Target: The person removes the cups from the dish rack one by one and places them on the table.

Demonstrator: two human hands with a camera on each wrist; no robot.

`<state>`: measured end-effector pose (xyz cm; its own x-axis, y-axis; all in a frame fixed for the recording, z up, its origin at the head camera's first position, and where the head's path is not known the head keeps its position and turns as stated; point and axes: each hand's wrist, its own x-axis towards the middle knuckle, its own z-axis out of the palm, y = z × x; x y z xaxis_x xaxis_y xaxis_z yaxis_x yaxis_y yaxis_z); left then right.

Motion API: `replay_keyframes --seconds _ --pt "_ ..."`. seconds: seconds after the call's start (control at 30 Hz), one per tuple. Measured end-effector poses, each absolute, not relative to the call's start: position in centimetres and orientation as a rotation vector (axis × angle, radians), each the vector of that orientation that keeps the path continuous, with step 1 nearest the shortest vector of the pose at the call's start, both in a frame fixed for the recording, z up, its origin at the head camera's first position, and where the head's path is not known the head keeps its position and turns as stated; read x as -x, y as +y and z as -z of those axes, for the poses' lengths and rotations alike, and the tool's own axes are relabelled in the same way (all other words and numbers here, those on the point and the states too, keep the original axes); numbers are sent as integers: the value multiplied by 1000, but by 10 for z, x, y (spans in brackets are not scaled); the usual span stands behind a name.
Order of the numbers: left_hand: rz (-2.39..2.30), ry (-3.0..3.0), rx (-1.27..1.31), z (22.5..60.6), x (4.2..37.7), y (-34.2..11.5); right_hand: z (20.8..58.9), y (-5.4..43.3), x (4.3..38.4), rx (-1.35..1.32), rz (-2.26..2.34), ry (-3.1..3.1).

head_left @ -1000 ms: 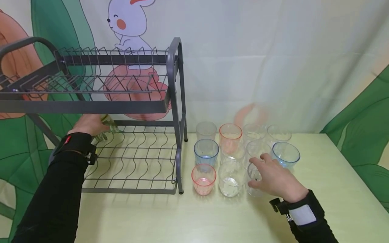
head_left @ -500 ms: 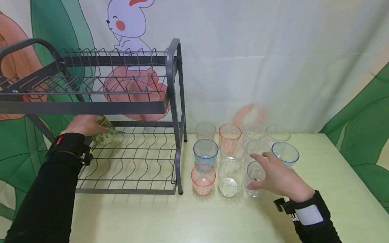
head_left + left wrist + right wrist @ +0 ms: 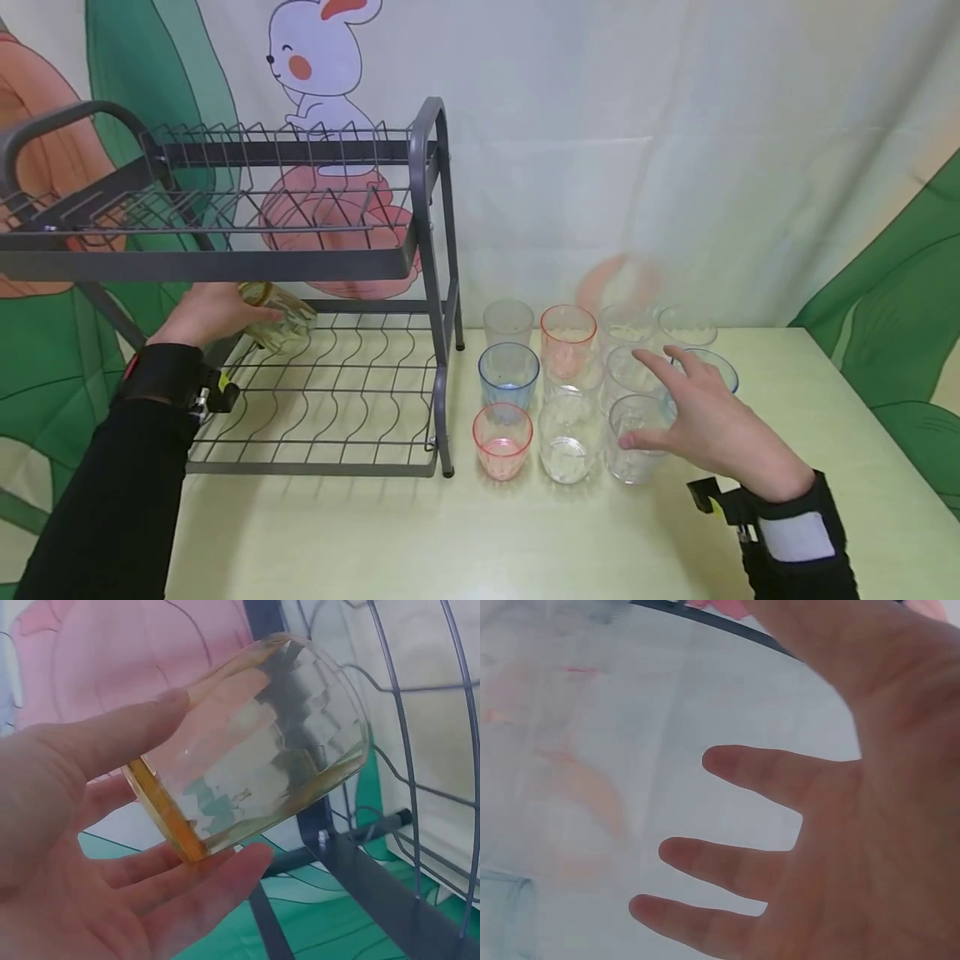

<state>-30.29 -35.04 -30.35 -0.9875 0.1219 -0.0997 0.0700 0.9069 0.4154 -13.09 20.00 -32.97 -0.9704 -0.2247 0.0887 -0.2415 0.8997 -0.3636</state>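
My left hand [image 3: 206,317] grips a yellow-tinted glass tumbler [image 3: 281,323] under the upper tier of the dark dish rack [image 3: 315,265]. The tumbler lies tilted on its side over the left back of the lower wire shelf [image 3: 322,390]. In the left wrist view, thumb and fingers hold the amber end of the tumbler [image 3: 262,750], its other end pointing away from the palm. My right hand [image 3: 712,429] has its fingers spread and holds nothing. Its thumb overlaps the clear glass [image 3: 630,467] at the front right of the group; the right wrist view shows the palm [image 3: 840,825] and separated fingers.
Right of the rack, several glasses stand close together on the pale table [image 3: 450,533]. Among them are a front pink glass [image 3: 503,446], a blue-rimmed glass [image 3: 509,379] and a red-rimmed glass [image 3: 568,337]. Behind hangs a printed curtain [image 3: 570,167].
The tumbler has turned in my left hand and come further into view, shifting slightly right. My right hand has drawn back to the right, its fingers spreading wider above the glasses.
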Motion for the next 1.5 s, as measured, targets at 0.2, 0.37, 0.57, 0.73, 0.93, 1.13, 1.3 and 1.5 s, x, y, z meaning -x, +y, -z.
replay_keyframes --seconds 0.2,0.37,0.57,0.73,0.93,1.13,1.3,1.5 --pt "-793 2948 -273 307 289 -343 324 193 132 -420 -626 -2992" --pt "-1035 2787 -270 313 276 -338 322 188 134 -432 -684 -2973" --pt "-1277 2664 -290 316 263 -335 319 178 136 -456 -710 -2948" --pt "-1432 2618 -343 318 249 -328 320 172 136 -503 -760 -2912" --pt "-1616 2541 -394 326 233 -318 322 161 137 -589 -821 -2849" --pt "-1748 2444 -422 336 216 -314 322 146 140 -668 -860 -2820" --pt "-1893 2328 -486 344 205 -310 321 133 140 -723 -897 -2796" --pt "-2075 2099 -628 356 199 -302 321 117 140 -809 -913 -2743"
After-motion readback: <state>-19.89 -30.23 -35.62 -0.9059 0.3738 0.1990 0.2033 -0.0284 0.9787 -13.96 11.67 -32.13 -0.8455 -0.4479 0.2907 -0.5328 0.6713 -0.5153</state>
